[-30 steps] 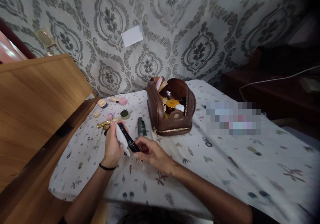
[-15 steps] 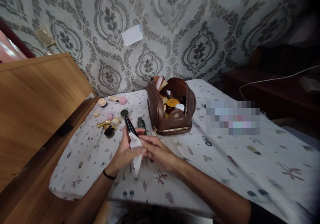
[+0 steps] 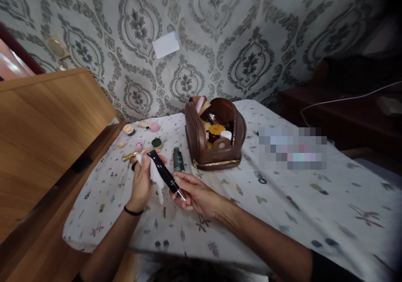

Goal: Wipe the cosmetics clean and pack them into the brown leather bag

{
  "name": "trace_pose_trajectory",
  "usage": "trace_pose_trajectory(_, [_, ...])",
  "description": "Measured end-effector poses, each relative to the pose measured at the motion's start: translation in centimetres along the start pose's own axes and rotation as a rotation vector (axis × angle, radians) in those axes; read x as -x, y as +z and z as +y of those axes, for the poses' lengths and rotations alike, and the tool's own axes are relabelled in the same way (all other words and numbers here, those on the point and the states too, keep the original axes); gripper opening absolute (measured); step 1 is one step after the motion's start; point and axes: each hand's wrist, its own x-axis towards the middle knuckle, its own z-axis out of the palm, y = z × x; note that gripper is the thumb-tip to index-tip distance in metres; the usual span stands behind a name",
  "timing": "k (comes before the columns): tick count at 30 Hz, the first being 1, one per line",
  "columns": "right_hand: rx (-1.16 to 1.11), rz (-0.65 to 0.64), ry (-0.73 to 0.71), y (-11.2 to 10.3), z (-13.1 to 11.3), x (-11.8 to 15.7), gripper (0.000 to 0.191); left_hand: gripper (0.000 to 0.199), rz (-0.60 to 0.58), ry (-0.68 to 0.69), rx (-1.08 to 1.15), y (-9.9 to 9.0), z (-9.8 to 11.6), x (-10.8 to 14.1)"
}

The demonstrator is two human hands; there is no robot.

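Note:
A glossy black cosmetic tube (image 3: pixel 161 171) with a silver tip slants between my two hands above the cloth. My right hand (image 3: pixel 196 194) pinches its lower, silver-tipped end. In my left hand (image 3: pixel 143 183) is a crumpled white tissue (image 3: pixel 156 180), pressed along the side of the tube near its broad upper end. Just beyond my fingers lies a dark green bottle (image 3: pixel 178 159). A dark green round jar (image 3: pixel 157 143) sits behind my left hand, which partly hides some gold-coloured cosmetics (image 3: pixel 130 156).
An open brown cosmetic bag (image 3: pixel 216 148) holding jars and tubes stands behind my hands. At the left are a pink item (image 3: pixel 154 127), a small cream jar (image 3: pixel 128 129) and a wooden panel (image 3: pixel 47 139). A patterned cloth (image 3: pixel 251 215) covers the surface. One patch at right is blurred out.
My left hand has shifted left with the tissue, uncovering more of the black tube. The tube has turned so its silver tip shows in my right hand.

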Motion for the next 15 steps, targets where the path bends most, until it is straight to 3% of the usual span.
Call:
trace_pose_trajectory(2, [-0.031, 0.009, 0.003, -0.1, 0.1, -0.1, 0.043, 0.058, -0.070, -0.042, 0.027, 0.2, -0.1, 0.4])
trace_pose_trajectory(5, [-0.088, 0.062, 0.001, -0.3, 0.1, -0.3, 0.047, 0.058, -0.276, -0.141, -0.003, 0.2, -0.8, 1.3])
trace_pose_trajectory(9, [-0.092, 0.135, 0.025, -0.8, 0.2, -0.5, 0.050, 0.072, -0.510, -0.137, -0.077, -0.4, -1.0, 1.2])
trace_pose_trajectory(11, [-0.060, 0.161, 0.051, -0.9, 0.4, -0.6, 0.046, 0.068, -0.549, -0.108, -0.127, -0.7, -0.6, 0.7])
trace_pose_trajectory(15, [0.030, 0.209, 0.033, -1.0, 0.8, -0.8, 0.047, 0.037, -0.536, -0.109, -0.181, -1.1, -0.2, 0.2])
